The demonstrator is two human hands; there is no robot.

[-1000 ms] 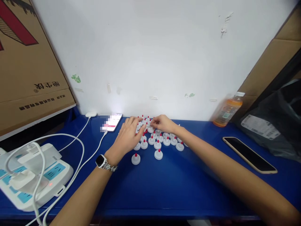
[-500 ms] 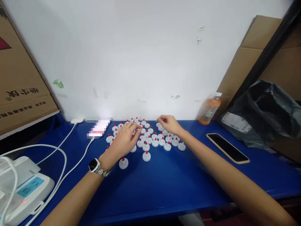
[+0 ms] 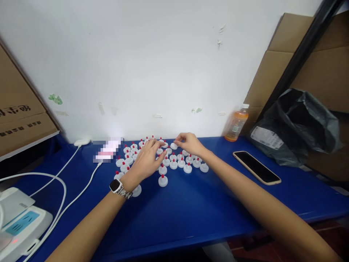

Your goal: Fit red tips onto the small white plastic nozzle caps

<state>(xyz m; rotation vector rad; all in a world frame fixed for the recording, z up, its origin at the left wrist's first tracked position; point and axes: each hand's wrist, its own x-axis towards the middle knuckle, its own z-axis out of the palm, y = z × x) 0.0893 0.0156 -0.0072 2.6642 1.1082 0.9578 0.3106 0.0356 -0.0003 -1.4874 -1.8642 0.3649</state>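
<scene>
My left hand (image 3: 148, 158) reaches over a group of white nozzle caps with red tips (image 3: 163, 181), palm down. Its fingers are stretched out and the thumb stands apart, with nothing visible in its grasp. My right hand (image 3: 191, 143) is at the back of the group, thumb and fingertips pinched at the top of a white cap (image 3: 173, 146). Those fingertips hide whether that cap bears a red tip. One white cap (image 3: 204, 167) at the group's right edge shows no red tip. My left wrist partly covers another cap (image 3: 136, 191).
A phone (image 3: 256, 167) and an orange drink bottle (image 3: 236, 123) are on the blue table (image 3: 174, 218) at right, near a dark plastic bag (image 3: 294, 127). Left are a power strip (image 3: 27, 225), white cables and a blurred-out bright device (image 3: 109, 150). A white wall stands behind.
The view has shifted slightly, so things appear further left. My left hand has moved right over the caps, its thumb further from the fingers. My right hand stays pinched at much the same spot.
</scene>
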